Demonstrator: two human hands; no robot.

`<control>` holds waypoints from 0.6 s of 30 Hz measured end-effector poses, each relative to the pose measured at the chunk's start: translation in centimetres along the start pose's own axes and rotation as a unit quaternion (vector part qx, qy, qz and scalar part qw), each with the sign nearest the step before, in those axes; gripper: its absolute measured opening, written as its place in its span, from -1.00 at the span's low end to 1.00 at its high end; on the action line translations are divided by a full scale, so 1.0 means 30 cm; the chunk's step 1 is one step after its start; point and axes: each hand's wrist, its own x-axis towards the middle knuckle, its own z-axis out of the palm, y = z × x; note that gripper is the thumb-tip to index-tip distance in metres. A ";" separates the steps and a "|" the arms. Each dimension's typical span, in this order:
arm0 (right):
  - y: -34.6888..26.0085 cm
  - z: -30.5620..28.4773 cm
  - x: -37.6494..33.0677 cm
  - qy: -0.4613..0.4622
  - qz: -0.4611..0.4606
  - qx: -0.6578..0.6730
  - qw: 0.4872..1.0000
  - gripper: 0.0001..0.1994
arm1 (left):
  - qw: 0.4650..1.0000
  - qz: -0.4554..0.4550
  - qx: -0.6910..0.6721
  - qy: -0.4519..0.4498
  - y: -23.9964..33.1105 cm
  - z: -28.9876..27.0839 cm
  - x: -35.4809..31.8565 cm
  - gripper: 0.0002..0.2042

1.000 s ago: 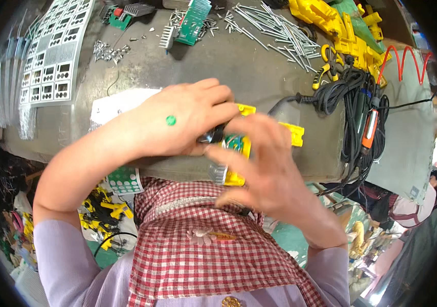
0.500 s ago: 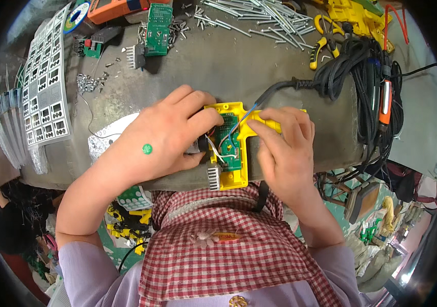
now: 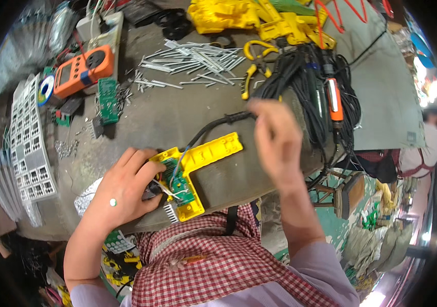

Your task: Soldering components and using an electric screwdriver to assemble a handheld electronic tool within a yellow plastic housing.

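A yellow plastic housing half (image 3: 213,152) with a handle lies at the table's near edge. Inside it sits a green circuit board (image 3: 186,194) with white and blue wires, and a finned metal heat sink (image 3: 171,213) sticks out at its near left corner. My left hand (image 3: 124,187) grips the left side of the housing, fingers over its rim by a black part. From the housing a black cable (image 3: 203,133) runs up and right. My right hand (image 3: 279,138), smeared by motion, is raised right of the handle, near the cable and the yellow-black pliers (image 3: 249,84); its fingers are unclear.
Long screws (image 3: 198,61) lie heaped at the back, before yellow housings (image 3: 223,15). An orange multimeter (image 3: 83,71), another circuit board (image 3: 108,100) and a sticker sheet (image 3: 30,148) are at left. Coiled black cable and an orange-handled screwdriver (image 3: 335,100) are at right.
My right hand has let go of the housing's handle and moved up, away from it. My left hand still holds the housing. The view has shifted, showing more of the table's back and right.
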 end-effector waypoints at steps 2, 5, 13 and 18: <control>0.131 -0.073 0.086 0.059 0.136 -0.064 0.987 -0.69 | 1.000 0.003 0.012 0.009 0.009 -0.008 -0.009 -0.55; 0.200 -0.105 0.219 -0.004 0.311 -0.116 0.943 -0.52 | 1.000 -0.016 0.003 0.002 0.006 -0.010 -0.020 -0.53; 0.379 0.065 0.255 0.112 0.191 0.053 0.974 -0.34 | 1.000 -0.014 0.017 -0.015 0.023 -0.011 0.011 -0.52; 0.315 -0.192 0.236 0.083 0.248 -0.075 0.962 -0.66 | 0.999 -0.030 0.012 -0.004 0.026 -0.014 0.002 -0.45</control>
